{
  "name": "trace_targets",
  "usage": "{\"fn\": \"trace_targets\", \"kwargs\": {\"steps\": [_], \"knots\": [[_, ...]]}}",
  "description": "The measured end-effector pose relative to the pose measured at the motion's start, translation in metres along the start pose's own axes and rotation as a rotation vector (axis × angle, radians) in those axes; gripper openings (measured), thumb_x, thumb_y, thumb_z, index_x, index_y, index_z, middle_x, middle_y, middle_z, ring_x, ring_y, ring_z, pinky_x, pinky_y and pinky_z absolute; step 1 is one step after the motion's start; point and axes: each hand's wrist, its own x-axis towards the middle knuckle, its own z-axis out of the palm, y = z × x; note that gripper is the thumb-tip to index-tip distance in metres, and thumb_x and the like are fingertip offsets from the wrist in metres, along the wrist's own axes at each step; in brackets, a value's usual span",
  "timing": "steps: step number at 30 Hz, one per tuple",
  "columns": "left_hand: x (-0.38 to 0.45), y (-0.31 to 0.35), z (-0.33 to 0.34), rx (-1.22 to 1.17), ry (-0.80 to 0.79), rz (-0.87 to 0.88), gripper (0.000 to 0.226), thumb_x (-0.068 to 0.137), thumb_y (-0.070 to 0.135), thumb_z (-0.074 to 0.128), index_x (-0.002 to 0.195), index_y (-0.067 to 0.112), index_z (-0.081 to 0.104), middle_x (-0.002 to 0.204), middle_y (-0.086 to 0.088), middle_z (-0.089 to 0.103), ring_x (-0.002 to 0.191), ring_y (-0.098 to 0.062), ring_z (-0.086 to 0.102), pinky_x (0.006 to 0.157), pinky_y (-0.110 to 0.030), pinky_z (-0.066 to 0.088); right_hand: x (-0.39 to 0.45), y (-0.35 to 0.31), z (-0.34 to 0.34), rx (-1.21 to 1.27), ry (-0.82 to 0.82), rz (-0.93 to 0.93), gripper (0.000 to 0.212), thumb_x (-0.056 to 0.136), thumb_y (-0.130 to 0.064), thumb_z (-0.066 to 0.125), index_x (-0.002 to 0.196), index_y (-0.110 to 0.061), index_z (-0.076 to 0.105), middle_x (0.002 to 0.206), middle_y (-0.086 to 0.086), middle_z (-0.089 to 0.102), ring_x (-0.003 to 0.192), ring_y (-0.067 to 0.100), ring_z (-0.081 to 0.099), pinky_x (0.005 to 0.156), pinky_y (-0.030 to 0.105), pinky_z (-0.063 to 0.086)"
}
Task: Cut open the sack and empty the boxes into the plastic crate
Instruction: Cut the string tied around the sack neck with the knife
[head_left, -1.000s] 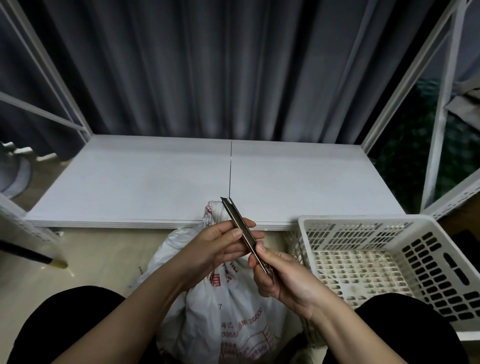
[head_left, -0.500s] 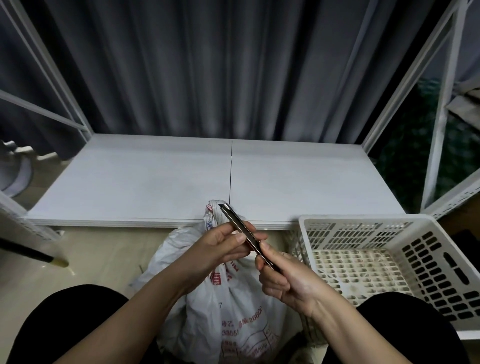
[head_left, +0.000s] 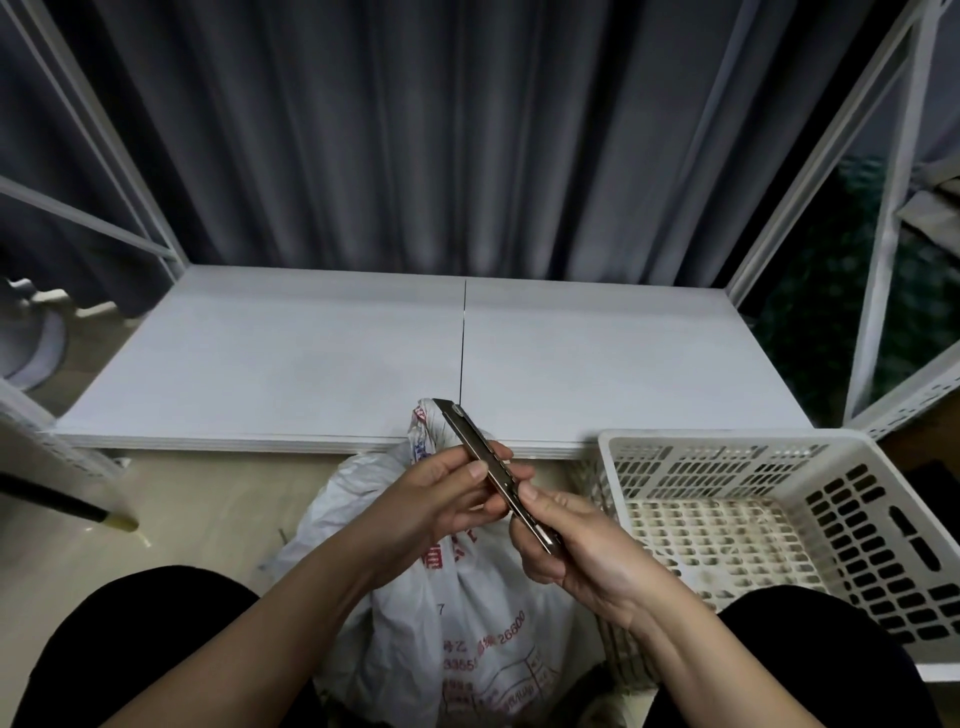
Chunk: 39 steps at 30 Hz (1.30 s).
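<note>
While my right hand (head_left: 582, 545) grips the utility knife (head_left: 493, 470), my left hand (head_left: 447, 493) pinches its middle. Below both hands sits the white sack (head_left: 467, 623); right of my right hand, the plastic crate (head_left: 779, 447).

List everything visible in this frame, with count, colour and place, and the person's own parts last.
utility knife: 1, metallic grey, held above the sack by both hands
sack: 1, white with red print, on the floor between the knees
plastic crate: 1, off-white, perforated, right of the sack
shelf boards: 2, white, side by side ahead
curtain: 1, dark grey, behind the boards
rack frame: white metal, at both sides
left hand: pinches the knife's middle
right hand: grips the knife's rear end
</note>
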Motion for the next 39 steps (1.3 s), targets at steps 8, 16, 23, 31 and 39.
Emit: {"fn": "trace_targets", "kwargs": {"steps": [8,16,23,31,39], "knots": [[-0.001,0.0,-0.002,0.153,-0.016,-0.02,0.028,0.1,0.013,0.041,0.123,0.006,0.054,0.121,-0.008,0.068,0.107,-0.019,0.067,0.087,-0.024,0.053,-0.002,0.005,0.002,-0.058,0.082,0.033,0.033,0.086,-0.036,0.049,0.081,-0.006,0.06,0.041,0.0,0.046,0.033,0.006,0.036,0.043,0.017,0.032],[-0.002,-0.004,0.0,0.104,-0.004,-0.002,0.03,0.094,0.018,0.047,0.12,0.006,0.056,0.116,-0.01,0.07,0.096,-0.022,0.064,0.089,-0.027,0.053,0.0,0.012,0.005,0.019,0.091,0.042,0.034,0.087,-0.039,0.049,0.08,-0.007,0.06,0.042,0.0,0.039,0.036,0.007,0.029,0.046,0.019,0.025],[-0.002,-0.008,0.001,0.128,0.027,0.022,0.03,0.09,0.026,0.051,0.115,0.012,0.059,0.112,-0.024,0.067,0.1,-0.021,0.064,0.092,-0.027,0.052,0.004,0.015,0.009,0.112,0.154,0.002,0.039,0.081,-0.04,0.051,0.081,-0.001,0.053,0.03,-0.002,0.034,0.027,0.005,0.022,0.037,0.016,0.024],[0.003,-0.011,0.001,0.086,0.119,0.048,0.024,0.1,0.013,0.042,0.115,0.01,0.061,0.103,-0.012,0.067,0.098,-0.018,0.065,0.088,-0.025,0.053,0.007,0.007,-0.001,0.085,0.04,0.045,0.042,0.096,-0.041,0.037,0.091,-0.008,0.062,0.043,-0.003,0.029,0.036,0.006,0.021,0.044,0.02,0.014],[0.002,-0.004,0.005,-0.112,0.046,0.034,0.028,0.099,0.011,0.037,0.12,0.005,0.055,0.115,-0.013,0.07,0.109,-0.021,0.066,0.086,-0.024,0.054,0.0,0.0,-0.01,0.263,-0.236,0.05,0.032,0.1,-0.022,0.035,0.111,-0.004,0.058,0.055,0.0,0.043,0.045,0.007,0.034,0.05,0.02,0.029]]}}
